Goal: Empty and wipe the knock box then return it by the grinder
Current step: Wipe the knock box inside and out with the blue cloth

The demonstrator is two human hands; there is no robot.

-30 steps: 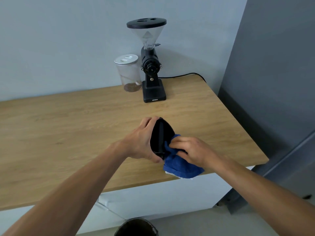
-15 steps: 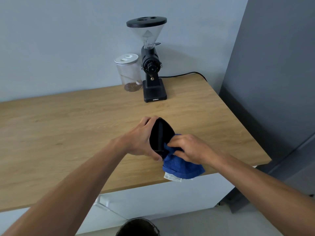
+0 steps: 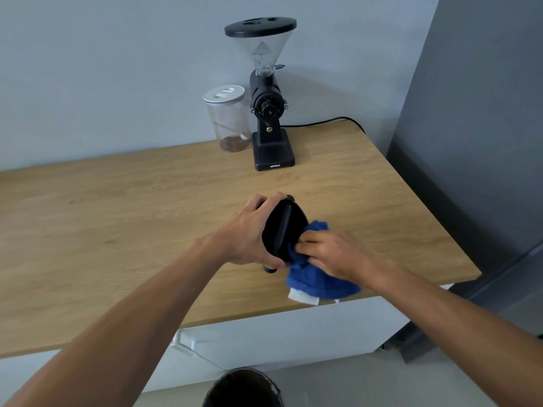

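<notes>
Shifted since earlier frame: blue cloth point(image 3: 318, 279) pushed deeper into knock box point(image 3: 283, 230) mouth | head view: left hand point(image 3: 249, 233) clamped around tilted knock box above wooden counter point(image 3: 117, 230) | right hand point(image 3: 332, 254) closed on cloth, pressing into box | grinder point(image 3: 269, 113) well apart, beside jar point(image 3: 229, 118) | bin point(image 3: 244, 389) below.

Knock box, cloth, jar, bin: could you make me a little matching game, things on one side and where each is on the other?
Things:
1. knock box
2. blue cloth
3. clear jar
4. dark bin

Places:
A. on the floor, below the counter's edge
B. gripped in the left hand
C. beside the grinder, by the wall
D. pressed into the box by the right hand

Pairs: 1-B, 2-D, 3-C, 4-A
</notes>
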